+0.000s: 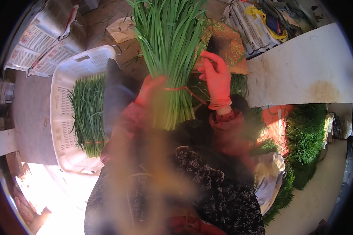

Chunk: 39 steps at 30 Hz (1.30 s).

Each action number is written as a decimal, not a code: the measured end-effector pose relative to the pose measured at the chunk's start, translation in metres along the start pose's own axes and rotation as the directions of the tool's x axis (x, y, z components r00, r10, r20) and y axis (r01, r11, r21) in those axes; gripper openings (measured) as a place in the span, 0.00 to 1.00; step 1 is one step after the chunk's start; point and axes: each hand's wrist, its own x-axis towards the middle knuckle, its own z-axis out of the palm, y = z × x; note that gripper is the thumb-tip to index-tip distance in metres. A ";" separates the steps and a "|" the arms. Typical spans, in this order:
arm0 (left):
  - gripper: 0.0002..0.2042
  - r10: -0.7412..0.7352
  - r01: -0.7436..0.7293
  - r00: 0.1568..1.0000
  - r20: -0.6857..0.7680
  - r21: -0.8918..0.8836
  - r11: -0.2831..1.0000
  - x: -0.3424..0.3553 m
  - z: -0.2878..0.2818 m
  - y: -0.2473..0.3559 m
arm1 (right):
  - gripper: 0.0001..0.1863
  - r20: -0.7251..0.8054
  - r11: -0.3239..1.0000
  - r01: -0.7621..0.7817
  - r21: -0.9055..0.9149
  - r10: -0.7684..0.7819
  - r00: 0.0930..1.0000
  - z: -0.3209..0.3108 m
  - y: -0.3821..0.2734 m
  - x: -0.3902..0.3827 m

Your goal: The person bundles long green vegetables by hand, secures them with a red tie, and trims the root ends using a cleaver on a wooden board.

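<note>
One leafy green bundle (169, 51) in the clamp of the left fingers (154, 82), beside the bent, parted right fingers (215, 58)

We see smooth grey floor (31, 113) at left, glaring white light (72, 196) lower left, flat white brown-stained panel (298, 66) right.

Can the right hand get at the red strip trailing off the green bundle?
Probably yes: the right hand is close beside the red strip, and nothing visible blocks the gap toward the green bundle, though depth is hard to judge.
</note>
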 end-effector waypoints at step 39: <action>0.30 -0.002 0.049 0.993 -0.115 0.404 0.913 0.004 0.031 -0.020 | 0.09 0.189 0.590 0.372 -0.716 -0.350 0.918 0.041 -0.013 0.044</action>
